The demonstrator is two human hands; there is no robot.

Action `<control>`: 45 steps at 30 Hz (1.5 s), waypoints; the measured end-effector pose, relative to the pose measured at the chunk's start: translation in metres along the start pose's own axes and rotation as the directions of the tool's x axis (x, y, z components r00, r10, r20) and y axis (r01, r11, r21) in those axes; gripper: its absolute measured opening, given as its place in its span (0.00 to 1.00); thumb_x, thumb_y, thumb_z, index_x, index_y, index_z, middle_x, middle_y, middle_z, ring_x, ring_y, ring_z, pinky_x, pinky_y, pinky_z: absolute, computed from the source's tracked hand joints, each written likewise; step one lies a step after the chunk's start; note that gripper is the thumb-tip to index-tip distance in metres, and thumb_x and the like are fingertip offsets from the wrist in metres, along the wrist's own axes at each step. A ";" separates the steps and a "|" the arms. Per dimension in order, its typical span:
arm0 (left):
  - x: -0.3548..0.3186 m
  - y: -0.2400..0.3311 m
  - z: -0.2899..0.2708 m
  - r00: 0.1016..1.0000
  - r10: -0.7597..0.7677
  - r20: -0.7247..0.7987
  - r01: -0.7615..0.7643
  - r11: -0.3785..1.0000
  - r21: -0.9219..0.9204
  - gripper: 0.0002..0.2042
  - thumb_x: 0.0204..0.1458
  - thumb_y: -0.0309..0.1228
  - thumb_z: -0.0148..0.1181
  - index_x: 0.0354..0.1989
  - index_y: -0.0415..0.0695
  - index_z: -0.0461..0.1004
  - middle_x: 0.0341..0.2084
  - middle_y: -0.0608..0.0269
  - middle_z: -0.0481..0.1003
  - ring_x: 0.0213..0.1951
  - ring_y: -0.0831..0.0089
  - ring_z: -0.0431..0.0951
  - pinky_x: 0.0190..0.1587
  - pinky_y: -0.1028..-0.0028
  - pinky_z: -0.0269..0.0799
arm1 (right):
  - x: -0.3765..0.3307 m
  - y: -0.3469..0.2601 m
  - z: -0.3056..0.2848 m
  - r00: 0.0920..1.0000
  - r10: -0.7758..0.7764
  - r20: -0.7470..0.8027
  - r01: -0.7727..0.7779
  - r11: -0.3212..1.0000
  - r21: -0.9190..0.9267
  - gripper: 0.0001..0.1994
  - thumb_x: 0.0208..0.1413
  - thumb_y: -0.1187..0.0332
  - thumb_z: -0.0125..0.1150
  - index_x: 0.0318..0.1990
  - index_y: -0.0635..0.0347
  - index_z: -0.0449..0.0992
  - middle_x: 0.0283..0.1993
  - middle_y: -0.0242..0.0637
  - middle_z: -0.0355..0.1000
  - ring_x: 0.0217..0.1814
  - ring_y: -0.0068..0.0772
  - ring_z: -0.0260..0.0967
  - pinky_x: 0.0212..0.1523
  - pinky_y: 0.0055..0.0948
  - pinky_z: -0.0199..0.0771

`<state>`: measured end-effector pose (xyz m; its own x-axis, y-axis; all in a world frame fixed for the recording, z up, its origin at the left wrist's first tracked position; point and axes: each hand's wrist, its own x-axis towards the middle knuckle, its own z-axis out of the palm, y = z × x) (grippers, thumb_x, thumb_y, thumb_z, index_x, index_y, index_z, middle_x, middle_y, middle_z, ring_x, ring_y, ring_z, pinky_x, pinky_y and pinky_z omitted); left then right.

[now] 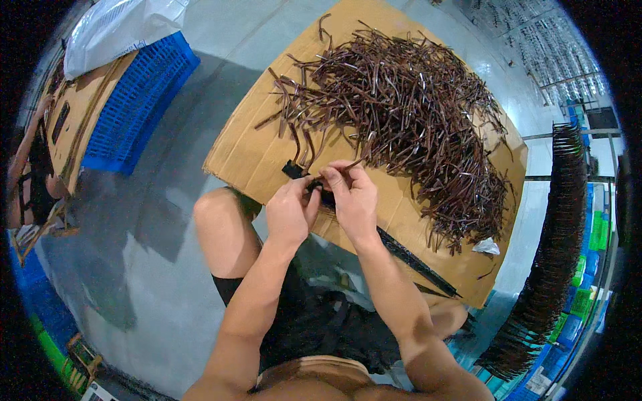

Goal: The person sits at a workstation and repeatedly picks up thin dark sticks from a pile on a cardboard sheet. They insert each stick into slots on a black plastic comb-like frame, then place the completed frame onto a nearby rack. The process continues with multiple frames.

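A long black bar slants across the near edge of a cardboard sheet, its lower right end by my right knee. My left hand is closed around the bar near its upper left end. Pinched in the fingertips of my right hand is a thin brown strip, held against the bar close to my left fingers. Two brown strips stick up from the bar's end. My fingers hide where the strip meets the bar. Beyond my hands lies a large pile of loose brown strips.
A scrap of white plastic lies at the cardboard's right. Further right hangs a long brown fringe. At upper left are a blue plastic crate and a white bag. Another person's arm shows at the far left.
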<state>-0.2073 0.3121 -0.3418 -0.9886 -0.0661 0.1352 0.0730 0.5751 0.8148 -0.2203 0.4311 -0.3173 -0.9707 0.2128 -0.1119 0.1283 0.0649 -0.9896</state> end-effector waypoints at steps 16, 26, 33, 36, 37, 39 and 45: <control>0.004 -0.001 0.004 0.995 0.100 -0.023 -0.099 0.992 0.073 0.04 0.49 0.27 0.60 0.33 0.42 0.76 0.28 0.54 0.77 0.33 0.54 0.77 0.35 0.61 0.72 | 0.000 -0.009 0.000 0.990 -0.111 0.086 0.130 0.959 -0.252 0.06 0.57 0.70 0.58 0.35 0.63 0.76 0.34 0.43 0.76 0.34 0.40 0.76 0.36 0.30 0.74; 0.005 -0.001 0.008 0.987 0.155 -0.035 -0.154 0.988 0.012 0.05 0.45 0.23 0.61 0.32 0.41 0.75 0.28 0.54 0.76 0.32 0.54 0.76 0.34 0.64 0.72 | 0.001 0.000 -0.002 0.900 -0.386 0.204 0.436 0.814 -0.383 0.09 0.55 0.67 0.58 0.37 0.64 0.78 0.39 0.44 0.76 0.40 0.44 0.75 0.39 0.35 0.76; 0.003 -0.011 0.001 0.997 0.000 -0.080 0.003 0.999 0.044 0.06 0.48 0.27 0.63 0.34 0.41 0.78 0.27 0.54 0.77 0.29 0.59 0.77 0.33 0.67 0.72 | 0.033 -0.002 -0.022 0.917 -0.108 0.384 0.208 0.951 -0.228 0.11 0.55 0.68 0.57 0.43 0.62 0.76 0.41 0.46 0.75 0.41 0.49 0.74 0.42 0.35 0.75; 0.012 -0.005 0.000 0.983 -0.046 -0.180 0.053 0.998 0.031 0.09 0.51 0.32 0.64 0.31 0.38 0.78 0.20 0.53 0.77 0.21 0.64 0.76 0.27 0.71 0.70 | 0.076 0.002 -0.057 0.992 -0.122 0.040 0.112 0.668 -0.736 0.12 0.56 0.65 0.57 0.41 0.64 0.70 0.41 0.50 0.73 0.43 0.54 0.72 0.42 0.43 0.74; 0.013 -0.003 -0.003 0.979 -0.146 -0.141 0.154 0.987 0.048 0.10 0.51 0.33 0.64 0.31 0.38 0.79 0.18 0.54 0.76 0.19 0.67 0.76 0.25 0.71 0.69 | 0.078 0.004 -0.056 0.987 -0.157 0.028 0.115 0.575 -0.810 0.12 0.56 0.64 0.57 0.41 0.64 0.67 0.38 0.51 0.73 0.43 0.55 0.72 0.41 0.45 0.74; 0.011 -0.001 -0.003 0.983 -0.172 -0.065 0.171 0.985 -0.024 0.09 0.51 0.33 0.63 0.32 0.38 0.79 0.18 0.54 0.76 0.19 0.69 0.76 0.25 0.71 0.69 | 0.081 0.010 -0.053 0.986 -0.164 0.027 0.097 0.435 -0.895 0.14 0.56 0.63 0.57 0.41 0.63 0.63 0.35 0.54 0.72 0.41 0.58 0.72 0.39 0.47 0.74; 0.004 -0.012 0.007 0.997 0.023 -0.068 -0.028 0.997 -0.076 0.11 0.49 0.31 0.64 0.38 0.38 0.78 0.27 0.52 0.79 0.27 0.67 0.80 0.32 0.73 0.73 | 0.081 0.021 -0.049 0.993 -0.111 -0.037 0.020 0.475 -0.880 0.20 0.50 0.64 0.64 0.42 0.66 0.62 0.32 0.50 0.73 0.29 0.48 0.75 0.32 0.40 0.76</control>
<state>-0.2130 0.3103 -0.3546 -0.9755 -0.1083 0.1914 0.1102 0.5128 0.8514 -0.2861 0.4976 -0.3427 -0.9707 0.2403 0.0016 0.2204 0.8928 -0.3928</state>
